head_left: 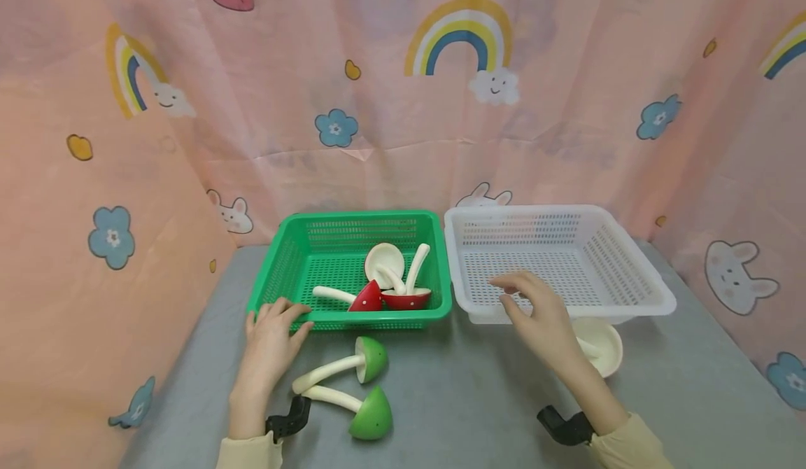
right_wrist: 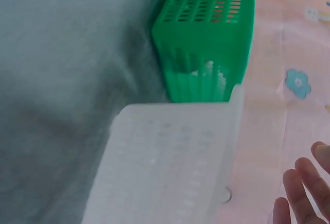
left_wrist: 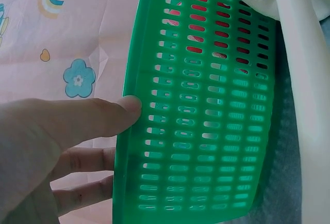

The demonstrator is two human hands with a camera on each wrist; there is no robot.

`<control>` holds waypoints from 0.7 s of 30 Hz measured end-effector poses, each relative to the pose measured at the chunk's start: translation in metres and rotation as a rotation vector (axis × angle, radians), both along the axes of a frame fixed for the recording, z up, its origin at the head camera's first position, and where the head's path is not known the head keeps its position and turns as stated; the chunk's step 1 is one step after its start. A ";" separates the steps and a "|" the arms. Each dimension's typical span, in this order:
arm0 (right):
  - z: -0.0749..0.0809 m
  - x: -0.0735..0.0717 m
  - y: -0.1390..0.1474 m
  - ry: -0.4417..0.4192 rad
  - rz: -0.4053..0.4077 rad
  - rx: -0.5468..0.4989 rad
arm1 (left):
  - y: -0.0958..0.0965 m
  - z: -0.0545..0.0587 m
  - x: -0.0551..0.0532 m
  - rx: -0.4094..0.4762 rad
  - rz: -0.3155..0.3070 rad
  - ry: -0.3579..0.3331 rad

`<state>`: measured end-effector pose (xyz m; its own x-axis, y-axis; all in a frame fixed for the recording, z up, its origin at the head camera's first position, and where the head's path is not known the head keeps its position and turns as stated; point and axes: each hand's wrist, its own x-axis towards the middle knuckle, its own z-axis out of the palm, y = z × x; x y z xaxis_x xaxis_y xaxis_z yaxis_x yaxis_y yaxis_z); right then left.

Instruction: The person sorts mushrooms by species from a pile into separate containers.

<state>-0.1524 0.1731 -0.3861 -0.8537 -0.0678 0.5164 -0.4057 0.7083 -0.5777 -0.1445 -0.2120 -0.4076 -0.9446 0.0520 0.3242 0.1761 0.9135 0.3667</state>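
Note:
At the front left corner of the green basket [head_left: 378, 320], my left hand [head_left: 272, 339] grips the rim. The left wrist view shows its thumb [left_wrist: 129, 111] on the near side of the rim and fingers beyond it. Three toy mushrooms with red caps [head_left: 406, 301] lie in that basket. Two green-capped toy mushrooms [head_left: 371, 416] lie on the table to the right of my left hand. My right hand [head_left: 541, 315] hovers over the front rim of the white basket [head_left: 630, 311], fingers loosely bent and holding nothing. Partly behind my right wrist lies another mushroom [head_left: 606, 346], its pale underside up.
Both baskets stand side by side at the back of the grey table [head_left: 466, 399], close to each other. A pink printed curtain [head_left: 378, 175] hangs right behind them and along both sides.

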 end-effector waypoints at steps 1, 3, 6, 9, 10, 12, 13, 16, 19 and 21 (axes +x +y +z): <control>-0.002 0.002 0.003 0.017 -0.003 -0.002 | 0.000 0.000 0.000 0.001 0.001 0.000; -0.006 0.007 0.010 0.045 -0.011 0.005 | -0.001 0.000 0.001 0.003 0.002 -0.002; -0.011 0.012 0.021 0.081 -0.028 0.045 | -0.001 0.000 0.001 -0.002 -0.004 0.001; -0.017 0.017 0.032 0.104 -0.040 0.087 | -0.001 0.000 0.000 -0.003 -0.007 0.006; -0.019 0.018 0.036 0.109 -0.048 0.101 | -0.001 0.000 0.000 -0.004 -0.008 0.008; -0.023 0.020 0.043 0.108 -0.057 0.110 | -0.002 0.000 0.000 -0.003 -0.006 0.009; -0.025 0.021 0.046 0.109 -0.065 0.119 | -0.002 0.000 0.000 -0.004 -0.006 0.010; -0.032 0.023 0.055 0.114 -0.085 0.135 | -0.002 -0.001 0.000 -0.009 -0.007 0.010; -0.038 0.024 0.062 0.116 -0.096 0.133 | -0.002 -0.001 0.000 -0.005 -0.005 0.008; -0.042 0.026 0.067 0.105 -0.100 0.127 | -0.002 -0.001 0.000 -0.001 -0.003 0.006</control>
